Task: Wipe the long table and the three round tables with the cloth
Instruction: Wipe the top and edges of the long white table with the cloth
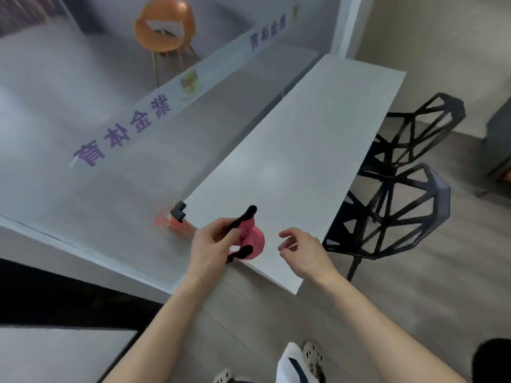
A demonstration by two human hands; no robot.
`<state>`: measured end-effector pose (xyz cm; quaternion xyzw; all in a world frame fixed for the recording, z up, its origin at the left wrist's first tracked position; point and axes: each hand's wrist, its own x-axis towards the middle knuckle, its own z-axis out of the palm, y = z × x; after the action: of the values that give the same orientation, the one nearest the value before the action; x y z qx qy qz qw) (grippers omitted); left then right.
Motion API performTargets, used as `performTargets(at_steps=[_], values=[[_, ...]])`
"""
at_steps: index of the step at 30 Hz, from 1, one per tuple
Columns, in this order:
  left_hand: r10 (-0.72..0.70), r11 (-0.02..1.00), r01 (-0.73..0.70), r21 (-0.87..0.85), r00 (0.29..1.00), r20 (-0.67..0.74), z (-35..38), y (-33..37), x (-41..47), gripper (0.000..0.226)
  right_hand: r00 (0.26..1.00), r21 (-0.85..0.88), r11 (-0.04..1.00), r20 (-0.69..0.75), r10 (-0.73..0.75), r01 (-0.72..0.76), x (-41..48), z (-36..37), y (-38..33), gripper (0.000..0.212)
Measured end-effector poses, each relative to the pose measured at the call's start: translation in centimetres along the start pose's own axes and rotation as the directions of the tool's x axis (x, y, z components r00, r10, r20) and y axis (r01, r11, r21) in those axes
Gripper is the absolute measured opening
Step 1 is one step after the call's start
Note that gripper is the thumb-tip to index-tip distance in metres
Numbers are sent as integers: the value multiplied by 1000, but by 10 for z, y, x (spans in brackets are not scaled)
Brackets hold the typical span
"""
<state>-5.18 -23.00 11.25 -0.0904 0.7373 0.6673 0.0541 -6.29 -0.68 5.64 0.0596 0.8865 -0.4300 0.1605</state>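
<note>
Left hand (213,244) pinches cloth (254,239) — soft, light, bunched; right hand (301,250) empty, relaxed, at its 3 o'clock — best takes free edge.

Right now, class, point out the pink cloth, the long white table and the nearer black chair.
pink cloth (253,239): head view, its bunched pink middle.
long white table (304,147): head view, bare top.
nearer black chair (441,197): head view, outer frame panel.

Lettered glass wall (83,120), orange chair (165,26), black lattice chairs (442,194), grey floor (414,286)
</note>
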Motion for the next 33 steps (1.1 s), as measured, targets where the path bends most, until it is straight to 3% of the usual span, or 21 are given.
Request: performTargets(at_steps=[4, 7, 9, 13, 17, 21, 23, 26, 28, 30, 33], values=[[193, 957, -159, 244, 974, -122, -5, 4, 10, 23, 995, 19, 996, 49, -85, 84, 28, -29, -2, 34], [383, 798, -247, 550, 912, -145, -10, 10, -2, 31, 975, 23, 984, 135, -179, 178, 44, -33, -31, 42], [444, 735, -244, 632, 878, -178, -14, 16, -11, 30, 942, 38, 972, 241, -234, 232, 51, -29, -49, 42], [323, 851, -122, 511, 889, -326, -32, 26, -15, 26, 854, -12, 924, 388, -347, 381, 66, -21, -73, 49], [185, 917, -59, 395, 939, -289, -45, 40, -10, 24, 763, -49, 904, 557, -328, 424, 82, -18, -89, 60], [170, 948, -98, 302, 960, -222, -59, 59, 1, 22, 725, -35, 884, 588, -359, 467, 90, -12, -103, 26], [201, 965, -152, 212, 950, -237, -67, 69, 9, 18, 726, 45, 894, 566, -391, 446, 92, -9, -108, 16], [197, 980, -185, 70, 936, -290, -77, 77, 21, 17, 757, 171, 912, 511, -407, 374, 97, -3, -114, 38], [189, 982, -186, 38, 936, -297, -81, 74, 29, 17, 771, 309, 907, 488, -409, 285, 102, -3, -121, 39], [183, 982, -189, 15, 926, -331, -86, 73, 34, 19, 740, 389, 900, 543, -397, 198, 111, -6, -127, 27], [133, 979, -187, -85, 893, -431, -88, 73, 32, 19, 632, 384, 916, 684, -365, 114, 117, -4, -131, 17]])
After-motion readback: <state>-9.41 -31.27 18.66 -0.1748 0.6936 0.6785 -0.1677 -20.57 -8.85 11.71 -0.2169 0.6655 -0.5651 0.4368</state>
